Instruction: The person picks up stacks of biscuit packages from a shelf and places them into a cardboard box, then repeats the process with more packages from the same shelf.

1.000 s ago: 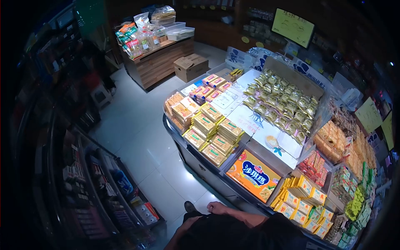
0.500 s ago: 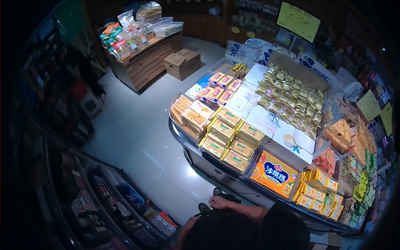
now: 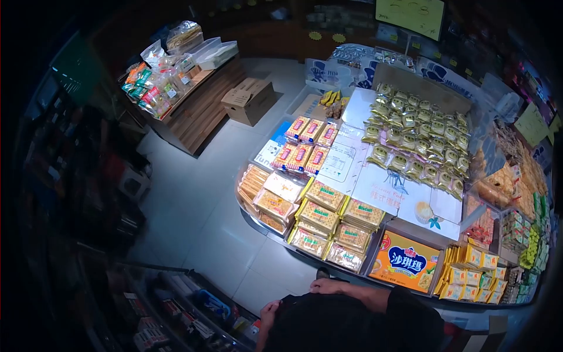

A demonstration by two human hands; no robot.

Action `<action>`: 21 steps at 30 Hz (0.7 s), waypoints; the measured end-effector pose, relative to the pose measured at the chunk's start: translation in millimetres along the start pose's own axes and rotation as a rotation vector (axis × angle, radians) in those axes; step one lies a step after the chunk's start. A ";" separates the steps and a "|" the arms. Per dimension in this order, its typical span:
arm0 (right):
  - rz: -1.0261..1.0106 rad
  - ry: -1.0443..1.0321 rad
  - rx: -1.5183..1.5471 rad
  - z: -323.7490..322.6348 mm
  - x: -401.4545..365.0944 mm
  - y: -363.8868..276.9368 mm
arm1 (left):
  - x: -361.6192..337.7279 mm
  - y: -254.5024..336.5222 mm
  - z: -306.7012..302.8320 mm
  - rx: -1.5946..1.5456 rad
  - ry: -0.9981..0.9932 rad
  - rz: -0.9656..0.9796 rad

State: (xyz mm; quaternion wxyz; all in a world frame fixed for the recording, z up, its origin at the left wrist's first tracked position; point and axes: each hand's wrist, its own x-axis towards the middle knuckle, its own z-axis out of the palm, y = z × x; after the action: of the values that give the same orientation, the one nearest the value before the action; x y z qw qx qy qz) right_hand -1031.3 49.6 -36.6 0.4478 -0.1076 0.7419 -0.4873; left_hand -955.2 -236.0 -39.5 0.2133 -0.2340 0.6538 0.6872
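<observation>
At the bottom centre, my right hand point(image 3: 326, 286) rests near the front of my dark clothing, its fingers curled; what it holds, if anything, is hidden. To its left my left hand point(image 3: 270, 312) hangs beside my body with bent fingers, small and dim in the view. Neither hand touches the display stand. Nearest in front are stacked yellow biscuit packs point(image 3: 319, 215) and an orange box point(image 3: 403, 261) with blue and white lettering. Behind them, rows of gold-wrapped packets point(image 3: 419, 138) lie on white cardboard point(image 3: 375, 193).
A wooden counter point(image 3: 190, 120) with bagged goods stands at the upper left, a cardboard box point(image 3: 249, 102) on the floor beside it. Dark shelves point(image 3: 170, 311) with small packs run along the lower left. Pale floor tiles point(image 3: 205, 217) lie between. A yellow sign point(image 3: 409, 16) hangs above the display.
The view has turned and shifted, so the display looks nearer and more upright. My left hand now shows more clearly, apart from my right hand. The goods stay in place.
</observation>
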 end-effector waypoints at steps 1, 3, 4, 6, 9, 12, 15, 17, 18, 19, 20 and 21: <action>0.023 -0.002 0.007 -5.6 -7.4 -2.1 | 1.2 19.4 -3.1 -0.023 0.078 -0.056; 0.057 0.022 0.053 -16.0 -28.0 -9.2 | 33.6 18.2 -28.8 -0.208 0.091 -0.028; 0.083 0.039 0.087 -19.6 -36.6 -12.8 | 39.5 36.8 -36.6 -0.207 0.098 0.020; 0.079 0.120 0.139 -16.9 -53.0 -4.7 | 50.3 101.3 -37.9 -0.247 0.117 0.121; 0.093 0.264 0.212 -4.4 -64.1 19.9 | 80.1 188.4 -36.5 -0.314 0.100 0.263; 0.177 0.472 0.303 15.3 -64.3 30.0 | 119.5 263.9 -22.1 -0.245 0.015 0.440; 0.288 0.731 0.429 38.1 -51.9 33.6 | 160.8 326.9 4.2 -0.157 -0.093 0.568; 0.342 0.856 0.492 56.2 -31.8 49.7 | 192.9 357.9 22.3 -0.092 -0.149 0.639; 0.356 0.958 0.538 63.7 -18.8 59.9 | 209.9 371.0 31.6 -0.092 -0.190 0.661; 0.373 1.059 0.588 76.5 -5.3 72.2 | 224.8 383.5 39.9 -0.090 -0.231 0.679; 0.388 1.073 0.599 98.9 12.2 98.4 | 236.8 396.8 48.2 -0.094 -0.278 0.663; 0.330 1.110 0.410 121.8 29.1 132.9 | 249.4 408.8 56.9 -0.105 -0.323 0.647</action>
State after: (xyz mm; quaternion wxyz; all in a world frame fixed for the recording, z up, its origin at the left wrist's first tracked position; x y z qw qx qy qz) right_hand -917.5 22.6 -176.9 0.0758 0.3669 0.7623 -0.5277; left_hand -1401.9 -204.4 139.3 0.0728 0.0860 0.6159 0.7797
